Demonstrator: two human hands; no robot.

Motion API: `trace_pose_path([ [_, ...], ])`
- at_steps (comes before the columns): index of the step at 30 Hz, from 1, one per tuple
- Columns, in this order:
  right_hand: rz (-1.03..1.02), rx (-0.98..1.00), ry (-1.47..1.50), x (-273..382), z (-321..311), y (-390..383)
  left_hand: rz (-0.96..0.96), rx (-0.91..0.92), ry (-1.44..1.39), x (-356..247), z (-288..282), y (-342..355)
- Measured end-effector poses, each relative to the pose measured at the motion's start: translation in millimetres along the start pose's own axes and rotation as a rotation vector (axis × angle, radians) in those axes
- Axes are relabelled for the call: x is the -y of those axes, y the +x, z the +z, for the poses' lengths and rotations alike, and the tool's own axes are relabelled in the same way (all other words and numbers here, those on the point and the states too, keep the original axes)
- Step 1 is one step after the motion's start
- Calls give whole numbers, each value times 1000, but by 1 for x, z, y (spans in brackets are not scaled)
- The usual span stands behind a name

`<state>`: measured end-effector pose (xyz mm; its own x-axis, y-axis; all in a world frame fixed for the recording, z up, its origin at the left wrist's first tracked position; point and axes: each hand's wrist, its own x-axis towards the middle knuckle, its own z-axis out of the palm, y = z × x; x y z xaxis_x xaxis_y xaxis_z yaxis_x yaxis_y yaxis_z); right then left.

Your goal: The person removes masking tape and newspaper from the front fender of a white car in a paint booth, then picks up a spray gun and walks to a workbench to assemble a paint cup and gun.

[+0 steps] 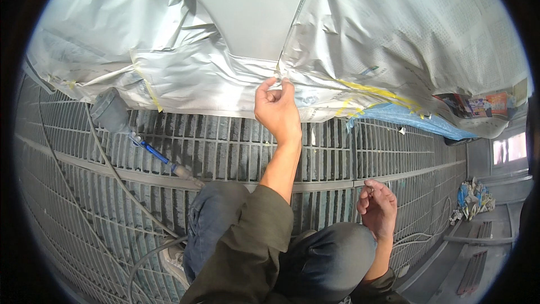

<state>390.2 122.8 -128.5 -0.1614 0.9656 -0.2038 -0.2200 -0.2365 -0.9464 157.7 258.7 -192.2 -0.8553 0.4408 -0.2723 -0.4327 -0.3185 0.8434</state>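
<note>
A smooth light-grey car body panel (247, 11) fills the top middle, narrowing downward beside a dark seam. Silvery, crinkled masking sheet (185, 73) covers the area around its lower edge. My left hand (278, 107) reaches up to the foot of that seam, thumb and finger pinched together against the sheet. What sits between those fingertips is too small to make out. Beside my right knee, my right hand (378, 208) is raised with fingers curled and thumb and forefinger close together. A tiny dark speck shows at its tips, but I cannot tell what it is.
A spray gun (154, 151) with a grey cup and blue body is at the left, over the metal floor grating (332, 152). Hoses (112, 174) run across the grating. Yellow tape (365, 87) and blue sheeting (410, 119) edge the covering. Crumpled waste (473, 198) lies far right.
</note>
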Motion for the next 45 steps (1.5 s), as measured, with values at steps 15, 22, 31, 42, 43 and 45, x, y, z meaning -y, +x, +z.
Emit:
trace_pose_path([
  [15,28,-10,-81,2,3,4,12,77,1,-14,11,3],
  [22,-146,-61,-517,12,28,40,-31,149,2,-21,14,-15],
  [31,-927,93,-1245,7,122,148,53,193,-7,-11,-20,-23],
  [42,-1385,-4,-1458,-26,152,202,-233,68,-170,-16,-15,9],
  [43,-1400,-6,-1445,-26,154,203,-265,84,-199,-15,-13,10],
  [45,-1412,-18,-1426,-26,153,205,-319,131,-185,-17,-10,10],
])
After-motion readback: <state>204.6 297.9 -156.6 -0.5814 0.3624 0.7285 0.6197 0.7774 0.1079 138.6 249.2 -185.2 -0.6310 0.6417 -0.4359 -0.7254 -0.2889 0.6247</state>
